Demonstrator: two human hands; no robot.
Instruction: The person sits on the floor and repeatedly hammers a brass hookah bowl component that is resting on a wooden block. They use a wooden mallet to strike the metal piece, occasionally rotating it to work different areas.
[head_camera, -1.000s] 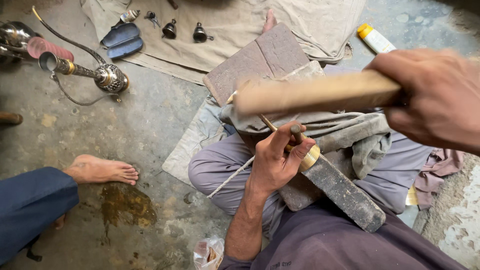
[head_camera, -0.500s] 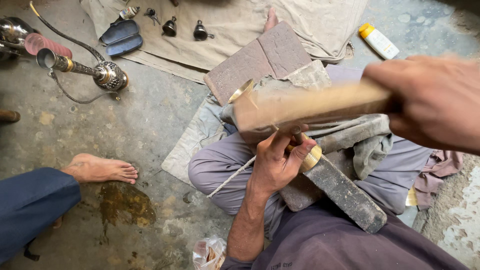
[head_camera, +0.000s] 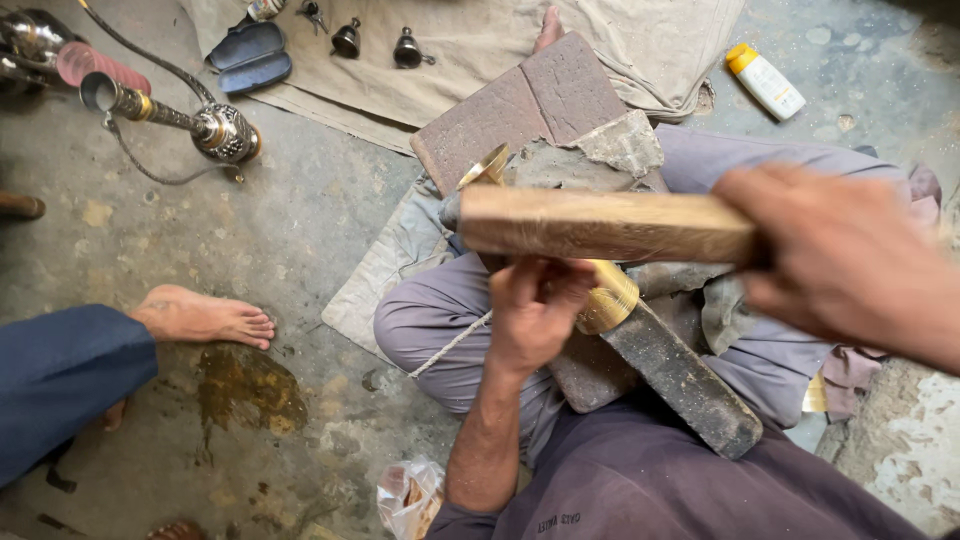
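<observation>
Though blurred — rough wooden mallet (head_camera: 600, 225)

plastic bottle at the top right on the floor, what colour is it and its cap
The plastic bottle is white with a yellow cap, lying on the grey floor; the head view shows it.

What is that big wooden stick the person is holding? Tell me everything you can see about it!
The wooden block is a thick, flat-sided bar of pale brown, worn-looking wood with a squared-off end. It lies nearly level across the middle of the view, above the person's lap. The right hand grips one end; the other end points left and touches nothing that shows. Below it, the left hand holds a shiny brass piece against a dark metal bar. Whether the block touches the brass cannot be told.
</observation>
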